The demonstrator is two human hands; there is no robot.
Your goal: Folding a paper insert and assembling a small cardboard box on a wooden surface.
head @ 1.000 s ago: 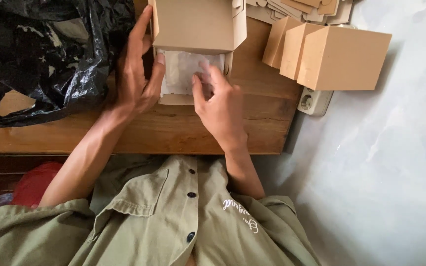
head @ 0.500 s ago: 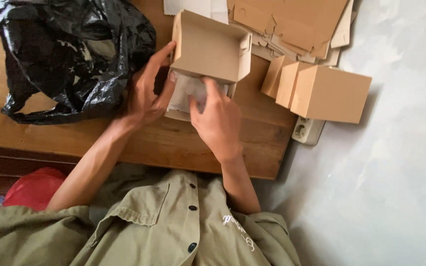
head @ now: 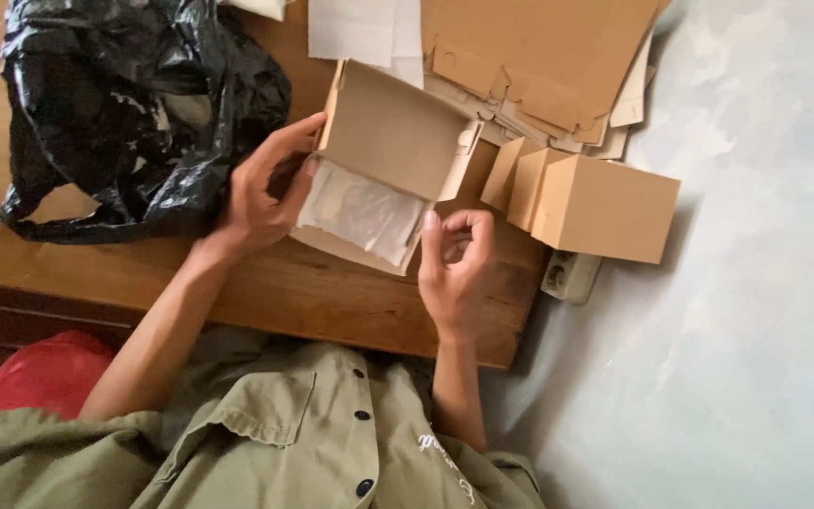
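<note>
An open brown cardboard box (head: 383,155) lies on the wooden table (head: 266,283), its lid raised and a pale plastic-wrapped packet (head: 362,209) showing inside. The left hand (head: 266,188) grips the box's left side, thumb against the packet's edge. The right hand (head: 454,264) is just beside the box's lower right corner, fingers curled loosely, holding nothing.

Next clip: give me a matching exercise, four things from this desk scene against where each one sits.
Things:
1. black plastic bag
2. open cardboard box
3. closed cardboard boxes
4. flat cardboard sheets

Places:
A. table's right edge, above a wall socket
B. top of the picture, piled flat
C. far left of the table
D. held by the left hand

Pairs: 1-C, 2-D, 3-A, 4-B
</note>
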